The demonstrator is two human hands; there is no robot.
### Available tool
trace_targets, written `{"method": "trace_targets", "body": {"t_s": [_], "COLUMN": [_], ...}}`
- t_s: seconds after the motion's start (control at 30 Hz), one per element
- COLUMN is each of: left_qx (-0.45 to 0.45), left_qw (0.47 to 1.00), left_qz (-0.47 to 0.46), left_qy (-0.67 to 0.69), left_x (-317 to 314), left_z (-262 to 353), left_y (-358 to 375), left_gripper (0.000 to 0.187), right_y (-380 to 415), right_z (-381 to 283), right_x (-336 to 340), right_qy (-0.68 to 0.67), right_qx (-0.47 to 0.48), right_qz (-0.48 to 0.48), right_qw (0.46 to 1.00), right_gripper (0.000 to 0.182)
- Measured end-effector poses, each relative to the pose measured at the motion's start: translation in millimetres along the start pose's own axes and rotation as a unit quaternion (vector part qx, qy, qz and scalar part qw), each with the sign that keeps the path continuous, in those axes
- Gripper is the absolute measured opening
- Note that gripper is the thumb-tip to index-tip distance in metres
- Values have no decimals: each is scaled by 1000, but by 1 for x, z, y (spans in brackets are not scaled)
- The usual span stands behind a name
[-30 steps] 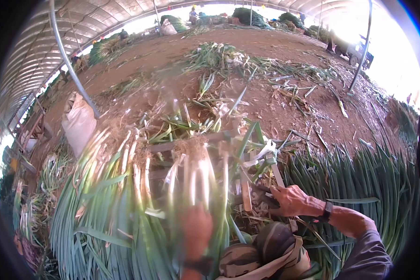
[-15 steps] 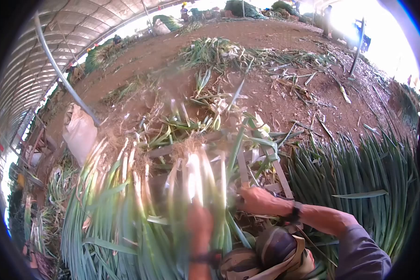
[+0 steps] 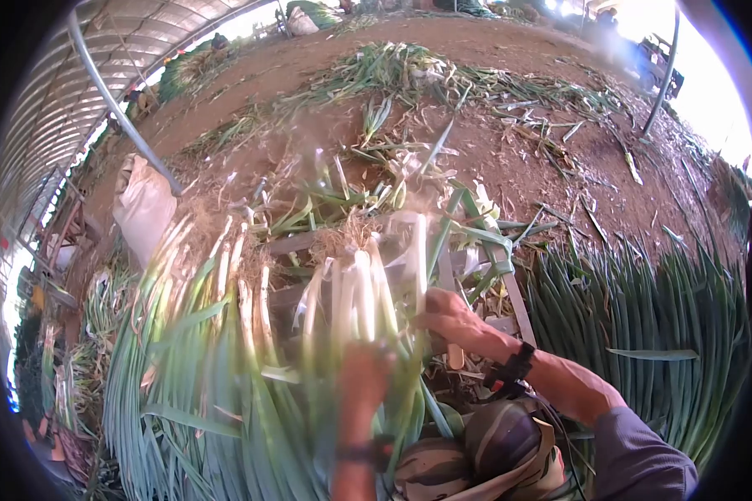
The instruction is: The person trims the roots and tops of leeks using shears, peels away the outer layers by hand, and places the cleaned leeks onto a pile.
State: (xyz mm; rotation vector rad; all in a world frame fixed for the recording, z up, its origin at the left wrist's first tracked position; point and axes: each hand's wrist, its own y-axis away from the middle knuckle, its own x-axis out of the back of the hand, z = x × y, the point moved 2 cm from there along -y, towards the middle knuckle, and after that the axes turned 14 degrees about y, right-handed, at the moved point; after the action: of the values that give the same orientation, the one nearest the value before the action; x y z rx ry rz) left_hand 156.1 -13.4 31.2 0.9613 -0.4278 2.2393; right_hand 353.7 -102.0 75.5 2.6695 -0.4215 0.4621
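Long green onions (image 3: 255, 342), roots away from me and leaves toward me, lie in a thick row. My left hand (image 3: 366, 376), smeared by motion, is closed over the white and green stalks in the middle; its fingertips are partly hidden. To its right stands a single pale green onion stalk (image 3: 419, 259), pinched at its side by my right hand (image 3: 451, 321). The right fingers are bent together, and a dark watch band (image 3: 514, 367) sits on that wrist. Camouflage-patterned knees (image 3: 501, 438) show below.
A second bed of dark green leaves (image 3: 643, 334) lies at right. Wooden slats (image 3: 516, 305) run under the stalks. A pale sack (image 3: 140, 209) stands by a metal pole (image 3: 121, 113) at left. Trimmed leaves (image 3: 401, 71) litter the brown soil ahead.
The pale stalk now stands out clearly beside my right hand, which has moved slightly up. My left hand has shifted a little upward over the stalks. The view has tilted slightly down.
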Motion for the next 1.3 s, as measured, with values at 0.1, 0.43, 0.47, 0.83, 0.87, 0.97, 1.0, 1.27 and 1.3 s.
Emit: {"method": "trace_targets", "body": {"t_s": [0.1,0.43,0.47,0.83,0.87,0.97,1.0,1.27,1.3], "left_qx": [14,120,164,97,88,130,156,-14,-25], "left_qw": [997,961,944,973,972,952,940,975,971], "left_qz": [-39,76,87,118,112,61,39,141,152], "left_qy": [-61,238,274,171,189,271,302,168,181], "left_x": [-5,23,32,22,28,37,39,25,25], "left_z": [7,10,14,-12,-3,2,0,-19,-20], "left_y": [6,10,10,8,8,6,5,3,3], "left_gripper": [29,23,22,27,26,23,22,23,24], "right_y": [-4,-53,-60,-66,-59,-31,-18,24,29], "right_z": [11,16,16,18,14,-10,-24,-49,-50], "right_x": [7,-17,-21,-28,-24,-16,-14,-3,-2], "right_qy": [19,-83,-60,5,-17,-74,-84,166,151], "right_qx": [65,-29,-38,-51,-40,16,49,321,306], "right_qz": [65,62,69,17,7,-9,-8,49,37], "right_qw": [996,994,995,999,999,997,995,931,939], "right_gripper": [34,30,30,35,32,27,34,21,22]}}
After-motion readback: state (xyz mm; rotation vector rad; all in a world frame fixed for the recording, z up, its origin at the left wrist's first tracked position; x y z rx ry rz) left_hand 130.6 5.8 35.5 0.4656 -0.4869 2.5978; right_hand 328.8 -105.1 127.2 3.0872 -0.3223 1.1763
